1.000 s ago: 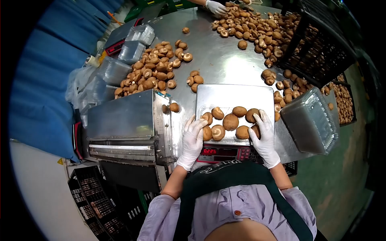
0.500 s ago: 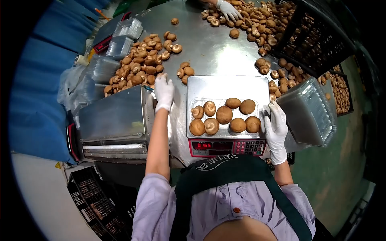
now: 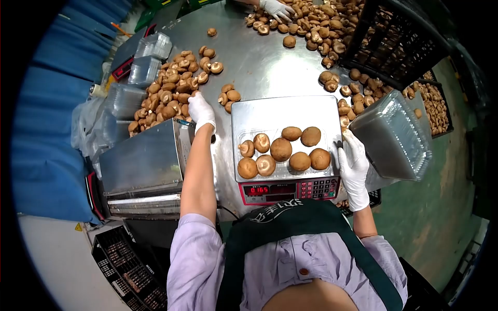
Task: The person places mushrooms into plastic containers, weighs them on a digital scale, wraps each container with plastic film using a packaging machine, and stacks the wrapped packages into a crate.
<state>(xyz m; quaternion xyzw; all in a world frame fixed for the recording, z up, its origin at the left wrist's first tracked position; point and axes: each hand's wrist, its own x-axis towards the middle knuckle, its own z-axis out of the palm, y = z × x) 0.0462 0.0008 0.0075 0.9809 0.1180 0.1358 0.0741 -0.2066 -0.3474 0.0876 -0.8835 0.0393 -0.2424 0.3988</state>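
My left hand [image 3: 201,111], in a white glove, reaches to the right edge of a pile of shiitake mushrooms [image 3: 168,93]. Its fingers are curled together on a mushroom there, partly hidden by the hand. My right hand [image 3: 355,168], also gloved, rests with fingers stretched out along the right side of a digital scale [image 3: 285,111] and holds nothing. On the scale lies a clear plastic tray [image 3: 328,139] with several mushrooms [image 3: 280,149] spread in it, caps mostly up. The red display [image 3: 259,189] appears to read 0.165.
A stack of clear trays [image 3: 391,137] leans right of the scale. Behind it stand a tilted black crate [image 3: 397,44] and more mushrooms [image 3: 332,31], with a co-worker's gloved hand [image 3: 277,9]. A metal box-shaped machine [image 3: 140,158] sits at left, near more clear trays [image 3: 124,101].
The view has shifted slightly, so the table things appear further left. My left fingers have curled in at the pile's edge. My right hand stays beside the scale.
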